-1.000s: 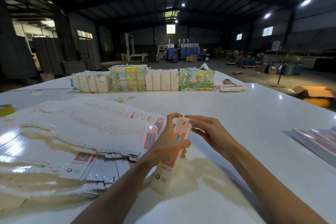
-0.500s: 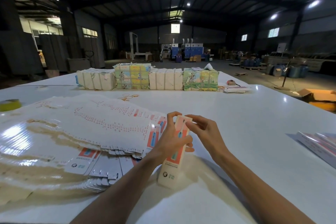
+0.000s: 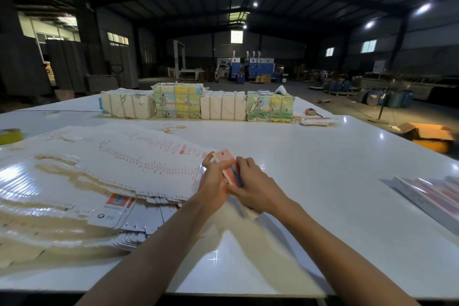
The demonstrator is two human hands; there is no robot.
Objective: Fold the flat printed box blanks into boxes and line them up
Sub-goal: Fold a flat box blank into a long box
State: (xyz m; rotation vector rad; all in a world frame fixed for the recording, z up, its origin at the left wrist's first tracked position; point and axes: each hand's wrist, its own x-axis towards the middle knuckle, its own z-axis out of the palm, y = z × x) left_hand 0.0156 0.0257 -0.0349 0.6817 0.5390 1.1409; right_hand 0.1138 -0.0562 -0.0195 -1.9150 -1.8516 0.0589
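A narrow red-and-white printed box [image 3: 227,164] stands tilted over the white table [image 3: 323,181] in the middle of the view. My left hand [image 3: 215,182] grips it from the left, thumb across its front. My right hand [image 3: 253,186] wraps round its lower part from the right. A large fanned pile of flat printed blanks [image 3: 99,169] lies to the left, its near edge touching my left wrist. Finished boxes [image 3: 432,194] lie side by side at the right edge of the table.
Several wrapped paper bundles [image 3: 198,104] stand in a row at the table's far side, with a few rubber bands [image 3: 172,128] in front of them. A yellow tape roll [image 3: 10,135] sits at the far left. An open carton [image 3: 429,135] stands on the floor to the right.
My right hand has closed in from the box's top end and now wraps round its lower half. The box is more upright and closer between both hands.
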